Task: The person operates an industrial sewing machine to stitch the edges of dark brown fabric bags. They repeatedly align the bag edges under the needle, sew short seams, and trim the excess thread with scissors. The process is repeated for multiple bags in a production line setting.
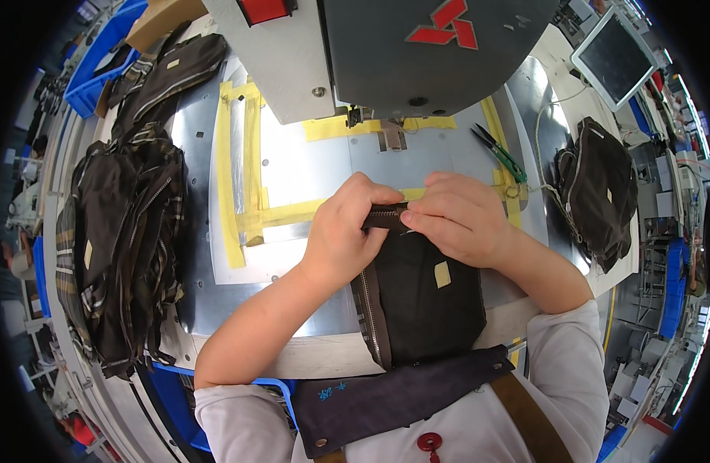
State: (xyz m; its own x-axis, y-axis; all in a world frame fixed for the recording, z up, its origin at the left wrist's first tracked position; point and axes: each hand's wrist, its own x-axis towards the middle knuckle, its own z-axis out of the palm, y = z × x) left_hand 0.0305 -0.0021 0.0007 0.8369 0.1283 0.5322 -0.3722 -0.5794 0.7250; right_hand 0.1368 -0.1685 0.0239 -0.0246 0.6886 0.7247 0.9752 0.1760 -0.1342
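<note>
My left hand (343,231) grips the zippered end of a dark brown fabric piece (416,309) with thumb and fingers. My right hand (459,220) pinches the same zipper end (389,216) just beside it. The piece hangs down toward my body, with a long zipper along its left side and a pale label on it. Above my hands sits the sewing machine head (440,62) with its presser foot (392,135) over the plate. Green-handled snips (509,162) lie to the right of the plate.
A pile of dark and plaid fabric pieces (123,247) lies at left, another stack (594,193) at right. Blue bins (89,85) stand at the back left. A tablet screen (613,54) is at the upper right. Yellow tape (235,247) marks the work plate.
</note>
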